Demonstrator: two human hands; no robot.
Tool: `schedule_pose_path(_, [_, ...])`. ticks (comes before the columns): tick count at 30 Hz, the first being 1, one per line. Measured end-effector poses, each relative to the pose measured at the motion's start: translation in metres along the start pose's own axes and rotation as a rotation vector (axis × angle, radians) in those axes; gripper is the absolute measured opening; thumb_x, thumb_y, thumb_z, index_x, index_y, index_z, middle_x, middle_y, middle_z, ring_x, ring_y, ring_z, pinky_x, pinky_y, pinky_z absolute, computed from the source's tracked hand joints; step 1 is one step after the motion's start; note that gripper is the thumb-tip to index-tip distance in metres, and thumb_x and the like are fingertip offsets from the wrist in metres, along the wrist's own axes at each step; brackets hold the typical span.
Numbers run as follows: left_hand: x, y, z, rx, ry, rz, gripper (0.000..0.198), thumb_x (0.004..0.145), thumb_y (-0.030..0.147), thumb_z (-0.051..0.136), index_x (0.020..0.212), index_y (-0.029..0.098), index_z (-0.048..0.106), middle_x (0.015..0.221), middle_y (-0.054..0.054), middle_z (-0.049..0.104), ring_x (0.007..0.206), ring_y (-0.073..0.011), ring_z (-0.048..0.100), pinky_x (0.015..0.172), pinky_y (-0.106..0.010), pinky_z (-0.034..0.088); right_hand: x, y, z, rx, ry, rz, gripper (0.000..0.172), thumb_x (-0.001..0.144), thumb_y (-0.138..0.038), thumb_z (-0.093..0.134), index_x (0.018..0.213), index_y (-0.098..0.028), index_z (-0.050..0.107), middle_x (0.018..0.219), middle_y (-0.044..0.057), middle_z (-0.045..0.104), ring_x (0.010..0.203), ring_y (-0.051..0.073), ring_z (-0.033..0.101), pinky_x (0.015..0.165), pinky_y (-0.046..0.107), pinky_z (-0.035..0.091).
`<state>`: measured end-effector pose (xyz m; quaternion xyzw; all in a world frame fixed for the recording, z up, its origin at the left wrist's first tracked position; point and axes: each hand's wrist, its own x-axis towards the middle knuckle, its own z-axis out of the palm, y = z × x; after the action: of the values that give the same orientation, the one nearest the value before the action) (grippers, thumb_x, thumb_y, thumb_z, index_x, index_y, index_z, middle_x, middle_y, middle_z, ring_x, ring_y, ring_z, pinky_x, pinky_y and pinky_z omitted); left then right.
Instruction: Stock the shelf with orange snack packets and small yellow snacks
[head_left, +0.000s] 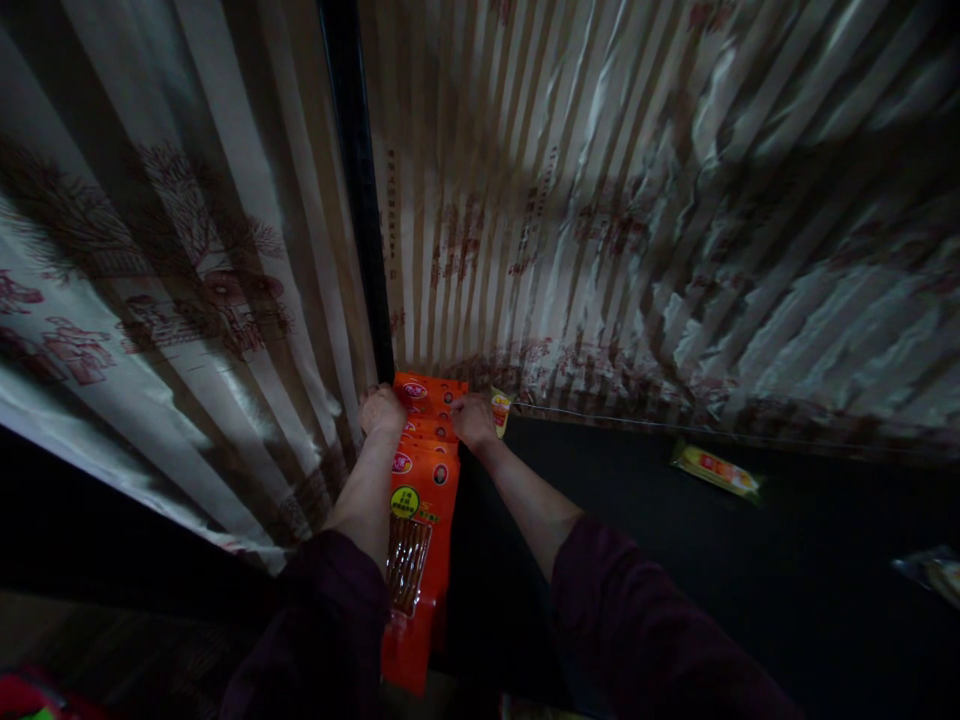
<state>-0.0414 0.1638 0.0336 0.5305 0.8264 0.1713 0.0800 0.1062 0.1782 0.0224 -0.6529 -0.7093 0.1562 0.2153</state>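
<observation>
A row of orange snack packets (421,470) lies overlapped on a dark surface, running from near me to the foot of a striped curtain. The nearest packet shows a clear window with thin brown sticks inside. My left hand (381,410) is curled on the left edge of the far packets. On their right edge, my right hand (474,420) is closed as well. A small yellow packet (500,408) sits just right of my right hand.
A striped, patterned curtain (615,220) hangs behind the dark surface (675,570), with a black pole (360,190) dividing it. A yellow packet (717,470) lies to the right. Another pale packet (937,572) shows at the far right edge.
</observation>
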Motion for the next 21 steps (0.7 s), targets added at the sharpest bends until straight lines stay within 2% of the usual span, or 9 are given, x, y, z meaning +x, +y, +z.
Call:
schedule_pose_path(8, [0.001,-0.001,0.006,-0.048,0.053,-0.018,0.03,0.086,0.017,0.039,0.102,0.02,0.064,0.111,-0.013,0.064,0.112,-0.024,0.055,0.087,-0.033,0.046,0.002,0.001,0.006,-0.017,0.034,0.028,0.022,0.077,-0.01,0.056,0.094,-0.007,0.07,0.104,0.018,0.069,0.111,0.025,0.057,0.095,0.03,0.042])
schedule_pose_path(16, [0.0,0.0,0.007,-0.113,0.058,-0.066,0.029,0.087,0.022,0.041,0.103,0.024,0.065,0.111,-0.011,0.065,0.105,-0.0247,0.06,0.079,-0.033,0.048,-0.002,-0.003,0.003,-0.018,0.029,0.036,0.023,0.082,-0.013,0.05,0.095,-0.011,0.07,0.1,0.015,0.068,0.112,0.024,0.055,0.094,0.029,0.042])
schedule_pose_path(21, [-0.006,0.001,-0.001,-0.108,0.01,-0.052,0.031,0.085,0.024,0.044,0.109,0.027,0.063,0.103,-0.01,0.07,0.105,-0.0246,0.062,0.08,-0.034,0.048,-0.014,-0.006,-0.006,-0.023,0.053,0.084,0.027,0.086,-0.022,0.048,0.106,-0.018,0.066,0.116,0.013,0.059,0.106,0.022,0.058,0.089,0.029,0.044])
